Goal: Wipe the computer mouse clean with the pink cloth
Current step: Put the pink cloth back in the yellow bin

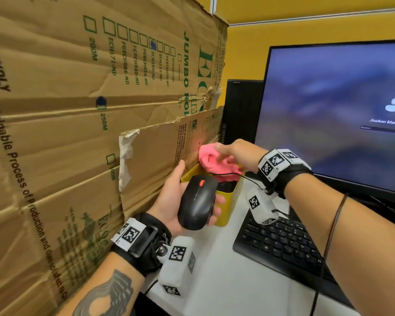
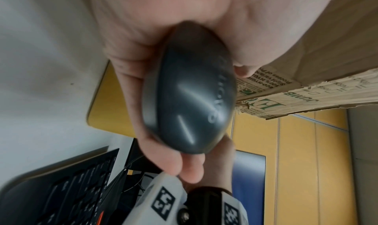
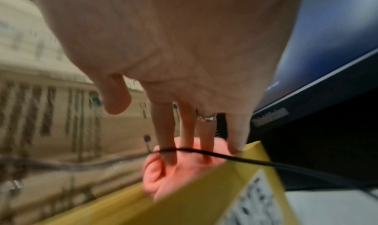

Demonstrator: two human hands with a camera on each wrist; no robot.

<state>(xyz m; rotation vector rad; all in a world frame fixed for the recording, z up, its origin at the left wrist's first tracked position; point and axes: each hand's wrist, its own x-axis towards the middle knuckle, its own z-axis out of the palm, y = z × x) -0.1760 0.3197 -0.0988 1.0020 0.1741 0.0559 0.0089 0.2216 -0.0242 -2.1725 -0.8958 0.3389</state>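
In the head view, the left hand (image 1: 180,201) is lying palm-up in the lower centre of the frame, its fingers curling up round the far side of a glossy black corded computer mouse (image 1: 197,202) with an orange scroll wheel. The mouse is sitting in the palm, clear of the white desk surface (image 1: 226,288). Just above it, at frame centre, the right hand (image 1: 235,153) is reaching down onto a crumpled pink cloth (image 1: 211,161), which is bulging out of the top of a small yellow open-topped box (image 1: 226,201). The thin black mouse cable (image 1: 237,175) is crossing in front of the cloth. A black keyboard (image 1: 283,245) is lying at lower right, a black-framed monitor (image 1: 338,110) with a blue login screen is filling the upper right, and a creased brown cardboard sheet (image 1: 78,110) printed in green is covering the left.

In the left wrist view, the left hand (image 2: 163,50) is gripping the mouse (image 2: 190,95) at frame centre, fingers wrapping its left edge and thumb pressing its right; the picture is blurring slightly.

In the right wrist view, the right hand (image 3: 174,50) is hanging from the top of the frame with fingers extended and slightly spread, their tips sinking into the cloth (image 3: 174,175) at lower centre. Whether they are pinching it I cannot tell. The cable (image 3: 245,159) is running across the fingers, and the box (image 3: 194,204) is occupying the lower right.
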